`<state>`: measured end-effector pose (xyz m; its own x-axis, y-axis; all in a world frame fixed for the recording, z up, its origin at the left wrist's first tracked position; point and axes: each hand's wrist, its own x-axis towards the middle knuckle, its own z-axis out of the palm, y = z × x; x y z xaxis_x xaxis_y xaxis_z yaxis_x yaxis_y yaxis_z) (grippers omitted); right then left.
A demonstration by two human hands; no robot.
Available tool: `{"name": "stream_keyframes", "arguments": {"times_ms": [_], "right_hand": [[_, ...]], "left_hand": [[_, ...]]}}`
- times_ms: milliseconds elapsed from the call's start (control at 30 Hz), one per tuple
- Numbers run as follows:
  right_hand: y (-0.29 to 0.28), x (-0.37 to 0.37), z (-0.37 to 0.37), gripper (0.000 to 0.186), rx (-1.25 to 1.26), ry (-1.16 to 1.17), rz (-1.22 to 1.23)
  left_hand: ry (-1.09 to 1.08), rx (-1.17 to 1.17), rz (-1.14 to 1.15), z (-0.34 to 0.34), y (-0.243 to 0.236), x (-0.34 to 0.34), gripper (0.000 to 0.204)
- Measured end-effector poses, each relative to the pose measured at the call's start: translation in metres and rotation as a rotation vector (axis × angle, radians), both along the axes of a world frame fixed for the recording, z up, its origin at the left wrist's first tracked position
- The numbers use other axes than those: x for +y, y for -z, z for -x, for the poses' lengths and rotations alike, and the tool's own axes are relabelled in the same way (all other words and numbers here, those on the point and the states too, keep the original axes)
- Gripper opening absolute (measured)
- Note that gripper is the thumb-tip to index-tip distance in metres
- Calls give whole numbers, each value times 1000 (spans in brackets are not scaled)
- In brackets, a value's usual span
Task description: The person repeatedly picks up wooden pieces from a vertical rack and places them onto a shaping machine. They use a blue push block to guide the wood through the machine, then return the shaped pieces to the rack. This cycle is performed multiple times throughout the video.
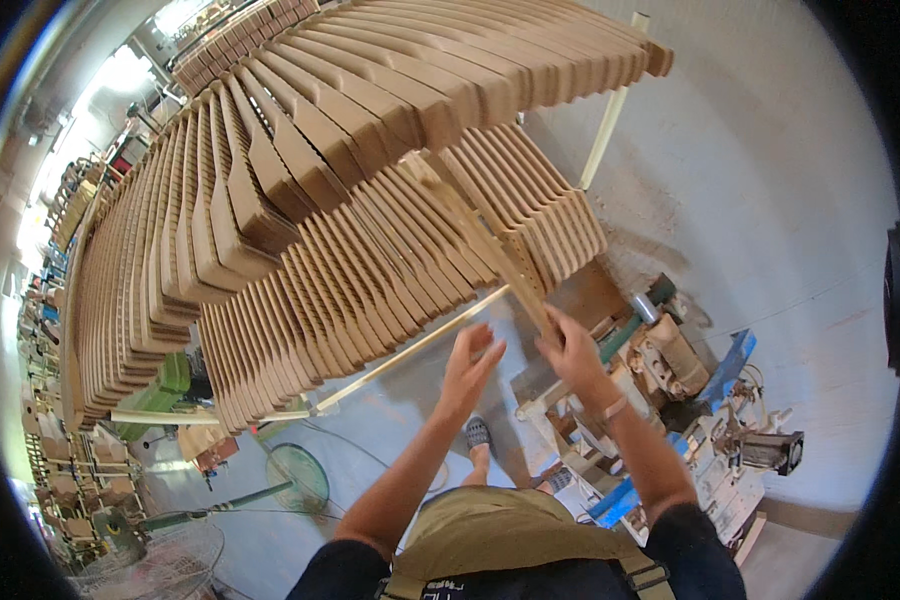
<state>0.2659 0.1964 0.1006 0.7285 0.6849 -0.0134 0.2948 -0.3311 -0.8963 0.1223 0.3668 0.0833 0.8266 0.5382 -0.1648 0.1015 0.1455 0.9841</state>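
My right hand [573,350] is closed around the near end of a long, shaped wooden piece [492,246]. The piece slants away to the far left, its far end reaching a lower row of similar wooden pieces [345,275]. A short way to the left of that near end is my left hand [469,368], its thumb and fingers apart with nothing between them. Above the lower row, a wide upper row of wooden pieces [370,100] with thick, angled ends is packed side by side and partly covers it.
A pale rack bar [410,350] runs below the lower row, and a rack post [610,130] stands at the far right. To my right is a machine [675,360] with blue parts. Fans [297,478] and cables lie at the lower left, over a grey-blue floor.
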Motion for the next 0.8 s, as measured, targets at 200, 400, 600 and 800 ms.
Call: {"name": "stream_keyframes", "arguments": {"times_ms": [200,400,600,800], "right_hand": [[58,175,-139,54,-7,-97,23],[118,252,-201,49,-78,-190,231],[172,265,-203,45,-175,-218,146],[149,273,-210,35,-279,-213,303]], "left_hand": [[-20,400,2,159,92,21,37],[-4,982,-201,339,198,10,47],[153,1308,72,450,243,-22,44],[253,1193,-72,423,246,-30,45]]}}
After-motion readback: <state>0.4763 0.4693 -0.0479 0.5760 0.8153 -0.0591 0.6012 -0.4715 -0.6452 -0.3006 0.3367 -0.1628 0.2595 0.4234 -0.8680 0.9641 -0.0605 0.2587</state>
